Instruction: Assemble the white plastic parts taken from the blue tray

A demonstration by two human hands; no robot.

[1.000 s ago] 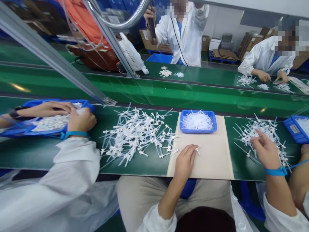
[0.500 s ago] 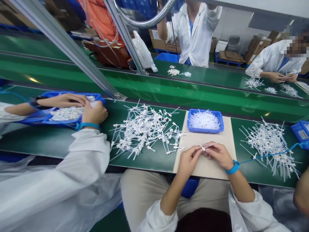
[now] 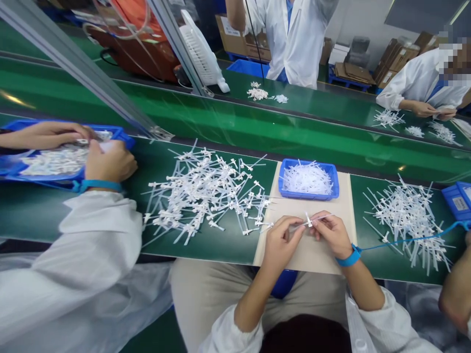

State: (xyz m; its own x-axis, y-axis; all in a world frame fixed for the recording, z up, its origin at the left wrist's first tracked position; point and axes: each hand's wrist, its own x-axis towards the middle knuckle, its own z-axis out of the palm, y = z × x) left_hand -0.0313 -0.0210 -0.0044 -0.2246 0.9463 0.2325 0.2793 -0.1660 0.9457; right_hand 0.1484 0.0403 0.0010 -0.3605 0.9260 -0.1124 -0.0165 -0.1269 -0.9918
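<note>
Between my two hands is a small white plastic fitting with a thin clear tube (image 3: 308,222), its kind too small to make out exactly. My left hand (image 3: 281,241) pinches its left side between thumb and fingers. From the right, my right hand (image 3: 333,235) pinches the other side, a blue band around that wrist. Both hands are just above a beige board (image 3: 312,257). Behind them stands a blue tray (image 3: 309,196) heaped with short clear tube pieces. To the left lies a loose pile of white fittings with tubes (image 3: 206,191).
Another pile of tubed fittings (image 3: 408,220) lies at the right, crossed by a blue cord (image 3: 412,240). A co-worker's hand (image 3: 110,164) works at a blue bin (image 3: 123,135) at the left. A metal post (image 3: 95,83) and white fan (image 3: 202,54) stand beyond.
The view has shifted slightly, moving most things left and up in the picture. My hands have drawn a little apart, and more of the fitting shows between them, with a part pointing up.
</note>
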